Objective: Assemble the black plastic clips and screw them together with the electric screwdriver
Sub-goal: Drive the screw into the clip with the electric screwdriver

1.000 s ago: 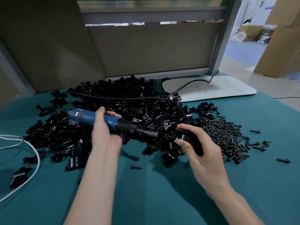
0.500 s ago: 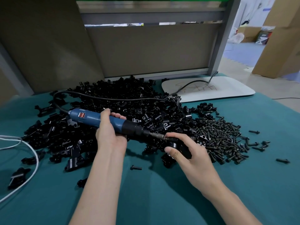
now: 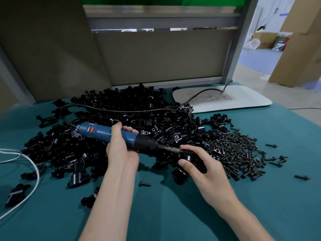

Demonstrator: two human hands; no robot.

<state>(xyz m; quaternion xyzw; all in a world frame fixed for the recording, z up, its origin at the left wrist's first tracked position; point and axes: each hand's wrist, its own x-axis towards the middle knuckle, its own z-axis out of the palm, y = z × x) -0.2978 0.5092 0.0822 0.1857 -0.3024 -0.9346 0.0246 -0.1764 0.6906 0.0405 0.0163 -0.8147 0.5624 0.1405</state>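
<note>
My left hand (image 3: 121, 150) grips the blue electric screwdriver (image 3: 97, 132) around its middle, its black nose and metal bit pointing right. The bit tip meets a black plastic clip (image 3: 196, 161) that my right hand (image 3: 206, 169) holds between thumb and curled fingers, just above the green table. A big heap of black clips (image 3: 132, 119) lies behind both hands. A pile of black screws (image 3: 238, 153) spreads to the right of my right hand.
The screwdriver's black cable (image 3: 121, 110) runs over the heap to the back right. A white board (image 3: 224, 100) lies at the back right, a white cord (image 3: 33, 167) at the left. Loose screws (image 3: 145, 184) dot the green cloth (image 3: 165, 214). A partition wall stands behind.
The screwdriver has swung toward the right hand until its bit reached the clip. My right hand has drawn the clip in toward the left and nearer to me.
</note>
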